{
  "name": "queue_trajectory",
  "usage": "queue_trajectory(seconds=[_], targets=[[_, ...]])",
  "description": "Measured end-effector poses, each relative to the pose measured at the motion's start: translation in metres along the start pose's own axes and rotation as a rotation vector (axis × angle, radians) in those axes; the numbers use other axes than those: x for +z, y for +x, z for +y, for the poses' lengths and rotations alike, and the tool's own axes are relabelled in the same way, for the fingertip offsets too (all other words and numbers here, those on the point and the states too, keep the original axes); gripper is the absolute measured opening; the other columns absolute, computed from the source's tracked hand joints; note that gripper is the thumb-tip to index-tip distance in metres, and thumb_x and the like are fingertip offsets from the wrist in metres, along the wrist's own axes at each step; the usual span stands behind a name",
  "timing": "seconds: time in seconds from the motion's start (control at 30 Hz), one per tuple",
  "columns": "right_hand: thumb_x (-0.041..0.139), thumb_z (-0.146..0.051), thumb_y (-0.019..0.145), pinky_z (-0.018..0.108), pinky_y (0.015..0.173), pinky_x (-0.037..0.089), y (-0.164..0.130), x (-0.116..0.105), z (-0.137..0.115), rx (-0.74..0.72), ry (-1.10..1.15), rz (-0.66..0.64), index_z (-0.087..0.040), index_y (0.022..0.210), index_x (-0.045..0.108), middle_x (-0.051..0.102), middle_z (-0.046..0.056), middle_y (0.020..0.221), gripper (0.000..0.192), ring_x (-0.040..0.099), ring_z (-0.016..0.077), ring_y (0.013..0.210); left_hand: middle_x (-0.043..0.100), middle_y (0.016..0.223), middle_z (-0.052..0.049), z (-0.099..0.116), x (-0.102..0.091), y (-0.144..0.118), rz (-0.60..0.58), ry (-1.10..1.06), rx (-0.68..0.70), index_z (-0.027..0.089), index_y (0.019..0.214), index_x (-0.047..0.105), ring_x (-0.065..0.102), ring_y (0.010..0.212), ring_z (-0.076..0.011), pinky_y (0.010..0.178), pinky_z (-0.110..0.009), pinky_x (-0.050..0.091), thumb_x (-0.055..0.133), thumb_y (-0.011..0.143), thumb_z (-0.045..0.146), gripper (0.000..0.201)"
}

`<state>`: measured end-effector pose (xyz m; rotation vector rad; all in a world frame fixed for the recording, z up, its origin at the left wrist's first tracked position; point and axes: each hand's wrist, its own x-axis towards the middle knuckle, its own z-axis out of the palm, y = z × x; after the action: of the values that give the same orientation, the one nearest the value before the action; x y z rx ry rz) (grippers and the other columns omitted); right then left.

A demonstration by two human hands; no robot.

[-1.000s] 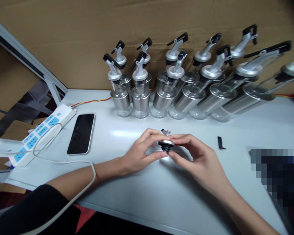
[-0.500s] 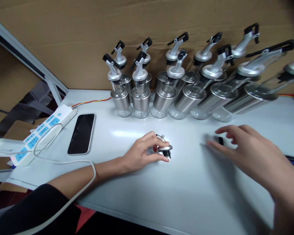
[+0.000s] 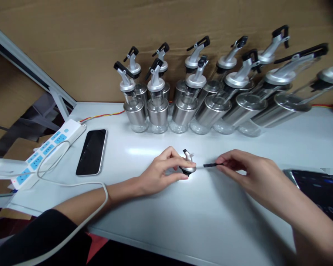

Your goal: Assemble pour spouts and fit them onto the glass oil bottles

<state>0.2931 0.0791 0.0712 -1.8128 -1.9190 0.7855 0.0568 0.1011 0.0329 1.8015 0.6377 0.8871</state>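
My left hand (image 3: pixel 163 168) rests on the white table, thumb and fingers closed round the rim of a silver pour spout (image 3: pixel 188 158) with a black ribbed stopper below. The spout leans with its narrow end up. To its right, my right hand (image 3: pixel 246 170) pinches a slim black strip (image 3: pixel 209 165) between thumb and fingertips; it resembles the black levers on the bottle spouts. A small gap separates the strip's free end from the spout. Part of the strip is hidden by my fingers.
Two rows of glass-and-steel oil bottles (image 3: pixel 158 114) with pour spouts stand along the cardboard backing (image 3: pixel 100 55). A phone (image 3: pixel 91 152) and a white power strip (image 3: pixel 48 151) lie at left. Another dark screen device (image 3: pixel 313 188) sits under my right forearm. A white cable (image 3: pixel 105 188) crosses my left arm.
My right hand has moved left and now holds the black strip near the spout. In my left hand the spout has turned so its narrow end shows more upright.
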Motion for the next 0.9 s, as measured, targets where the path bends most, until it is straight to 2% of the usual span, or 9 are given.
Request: queue_trajectory(seconds=[0.17, 0.37, 0.47, 0.57, 0.67, 0.77, 0.9], targets=[[0.052, -0.047, 0.081, 0.032, 0.057, 0.047, -0.001, 0.011, -0.011, -0.104, 0.103, 0.043, -0.020, 0.082, 0.066, 0.068, 0.006, 0.071, 0.030, 0.061, 0.0193, 0.060, 0.047, 0.100, -0.004, 0.006, -0.002, 0.001, -0.043, 0.029, -0.056, 0.025, 0.111, 0.065, 0.052, 0.099, -0.0157, 0.094, -0.033, 0.045, 0.059, 0.085, 0.017, 0.028], [0.056, -0.039, 0.084, 0.029, 0.061, 0.046, -0.005, 0.021, -0.017, -0.130, 0.227, -0.023, -0.021, 0.081, 0.067, 0.069, 0.003, 0.076, 0.020, 0.061, 0.0165, 0.065, 0.050, 0.105, -0.007, 0.009, -0.002, 0.002, -0.054, 0.097, -0.053, 0.021, 0.104, 0.065, 0.054, 0.093, -0.0154, 0.080, -0.029, 0.049, 0.050, 0.079, 0.008, 0.032], [0.057, -0.039, 0.085, 0.028, 0.061, 0.047, -0.007, 0.022, -0.020, -0.095, 0.299, -0.047, -0.022, 0.081, 0.067, 0.068, 0.003, 0.072, 0.021, 0.061, 0.0164, 0.063, 0.055, 0.108, -0.008, 0.008, -0.001, 0.002, -0.060, 0.110, -0.006, 0.018, 0.099, 0.064, 0.057, 0.090, -0.0150, 0.078, -0.028, 0.049, 0.045, 0.075, 0.004, 0.034], [0.058, -0.044, 0.083, 0.027, 0.061, 0.048, -0.007, 0.022, -0.022, -0.050, 0.405, 0.012, -0.021, 0.082, 0.068, 0.069, 0.003, 0.071, 0.025, 0.063, 0.0168, 0.065, 0.058, 0.107, -0.007, 0.008, -0.002, 0.002, -0.082, 0.101, 0.026, 0.018, 0.098, 0.063, 0.058, 0.095, -0.0158, 0.084, -0.030, 0.049, 0.041, 0.075, 0.001, 0.036], [0.062, -0.046, 0.080, 0.026, 0.058, 0.048, -0.006, 0.022, -0.024, -0.018, 0.477, 0.059, -0.021, 0.081, 0.070, 0.068, 0.002, 0.067, 0.027, 0.062, 0.0159, 0.061, 0.059, 0.106, -0.008, 0.009, -0.003, 0.002, -0.102, 0.093, 0.024, 0.018, 0.103, 0.063, 0.057, 0.100, -0.0163, 0.090, -0.031, 0.047, 0.040, 0.080, 0.003, 0.036], [0.065, -0.045, 0.076, 0.026, 0.057, 0.048, -0.005, 0.024, -0.024, -0.008, 0.486, 0.082, -0.021, 0.082, 0.072, 0.069, 0.003, 0.071, 0.025, 0.061, 0.0155, 0.061, 0.057, 0.109, -0.009, 0.010, -0.004, 0.002, -0.111, 0.089, 0.027, 0.017, 0.107, 0.063, 0.056, 0.105, -0.0170, 0.095, -0.032, 0.045, 0.041, 0.088, 0.011, 0.030], [0.073, -0.043, 0.069, 0.025, 0.054, 0.049, -0.003, 0.027, -0.024, 0.053, 0.592, 0.168, -0.021, 0.079, 0.070, 0.068, 0.002, 0.067, 0.025, 0.060, 0.0145, 0.057, 0.059, 0.108, -0.010, 0.009, -0.004, 0.002, -0.139, 0.061, 0.008, 0.016, 0.109, 0.063, 0.057, 0.103, -0.0159, 0.094, -0.031, 0.044, 0.044, 0.093, 0.018, 0.026]])
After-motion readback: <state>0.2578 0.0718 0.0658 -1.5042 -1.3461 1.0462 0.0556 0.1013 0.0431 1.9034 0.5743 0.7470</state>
